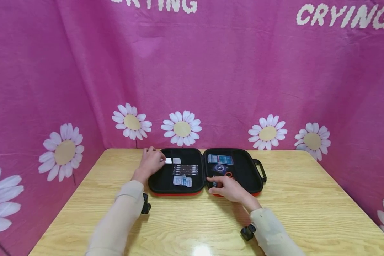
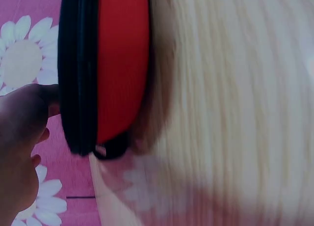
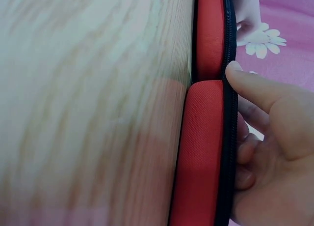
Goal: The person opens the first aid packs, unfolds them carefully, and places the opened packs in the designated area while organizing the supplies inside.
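Observation:
A black-lined case [image 1: 192,192] with a red shell lies unfolded on the table. My left hand [image 1: 152,160] reaches over its left rim and pinches a white packet [image 1: 168,160] beside a pale packet [image 1: 176,160]. Below these are a row of cotton swabs [image 1: 185,170] and white-blue packets [image 1: 182,181]. My right hand [image 1: 228,187] is at the front of the right half, thumb by the rim near the hinge, fingers loosely bent inside. A small dark item [image 1: 215,184] shows between its thumb and forefinger. Orange-handled scissors [image 1: 229,174] are partly hidden behind that hand.
In the right half lie a blue packet [image 1: 220,159] and a round compass-like item [image 1: 219,168]. A black carrying handle [image 1: 260,170] sticks out on the right. The wooden table [image 1: 307,206] meets a pink daisy-patterned curtain [image 1: 211,89] at the back and sides.

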The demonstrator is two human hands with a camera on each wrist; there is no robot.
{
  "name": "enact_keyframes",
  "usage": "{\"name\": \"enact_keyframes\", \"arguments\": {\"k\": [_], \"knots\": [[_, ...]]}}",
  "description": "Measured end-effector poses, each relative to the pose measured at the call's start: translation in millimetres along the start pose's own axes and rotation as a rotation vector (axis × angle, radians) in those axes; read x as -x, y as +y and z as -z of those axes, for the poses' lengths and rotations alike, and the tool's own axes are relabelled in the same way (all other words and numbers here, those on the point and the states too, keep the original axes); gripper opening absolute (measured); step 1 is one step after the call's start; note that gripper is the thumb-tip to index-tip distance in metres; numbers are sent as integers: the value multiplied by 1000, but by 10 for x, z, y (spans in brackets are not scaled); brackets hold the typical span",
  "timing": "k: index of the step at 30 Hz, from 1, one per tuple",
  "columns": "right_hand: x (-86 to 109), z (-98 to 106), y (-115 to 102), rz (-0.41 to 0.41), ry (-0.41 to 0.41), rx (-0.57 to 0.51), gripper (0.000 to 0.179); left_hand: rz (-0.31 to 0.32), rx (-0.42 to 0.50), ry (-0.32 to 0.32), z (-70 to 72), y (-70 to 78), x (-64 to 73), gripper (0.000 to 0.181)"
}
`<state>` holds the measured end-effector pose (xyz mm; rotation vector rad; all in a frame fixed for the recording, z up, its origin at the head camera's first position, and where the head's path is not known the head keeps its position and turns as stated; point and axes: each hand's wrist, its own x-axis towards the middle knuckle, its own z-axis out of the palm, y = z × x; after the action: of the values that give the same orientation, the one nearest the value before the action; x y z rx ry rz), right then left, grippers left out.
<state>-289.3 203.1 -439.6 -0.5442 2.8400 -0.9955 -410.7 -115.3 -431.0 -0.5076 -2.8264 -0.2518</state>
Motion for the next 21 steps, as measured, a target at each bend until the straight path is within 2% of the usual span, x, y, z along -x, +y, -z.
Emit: {"name": "enact_keyframes", "arguments": {"k": [6, 11, 15, 21], "knots": [[-8, -11, 4, 4, 5, 1, 49, 25, 7, -48, -103, 143, -70, 17], [-29, -36, -12, 11, 3, -1, 49, 48, 38, -51, -141, 188, -63, 18], [-30, -31, -16, 2, 6, 2, 49, 32, 21, -41, -136, 158, -53, 20], [-9, -9, 5, -10, 2, 3, 49, -23, -64, -34, -105, 38, 7, 19]]}}
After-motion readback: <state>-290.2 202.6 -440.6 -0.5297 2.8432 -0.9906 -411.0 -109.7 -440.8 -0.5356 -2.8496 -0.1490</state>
